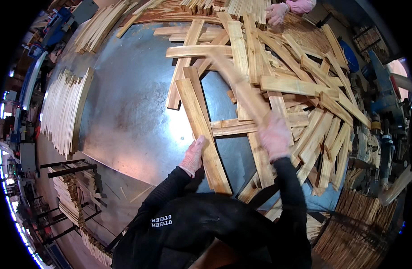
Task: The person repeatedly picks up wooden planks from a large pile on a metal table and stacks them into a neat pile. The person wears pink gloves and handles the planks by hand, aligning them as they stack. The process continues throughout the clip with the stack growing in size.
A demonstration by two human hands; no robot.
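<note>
My left hand (193, 156), in a pale pink glove, grips the left edge of a long wooden board (199, 119) near its middle. That board slants in front of me, its lower end close to my body. My right hand (275, 138), gloved the same way and smeared by motion, is closed on the near end of a second wooden board (235, 78). This one is blurred too and points up and left across a loose heap. Under and around both hands lie more boards, such as a crosswise one (233, 127) between them.
A metal table (125, 89) bears the heap of criss-crossed boards (300, 85) on its right. An even row of strips (64, 112) stands at the left edge, with another stack (100, 26) farther back. Another person's gloved hand (277, 14) is at the far side. Machinery (385, 134) stands right.
</note>
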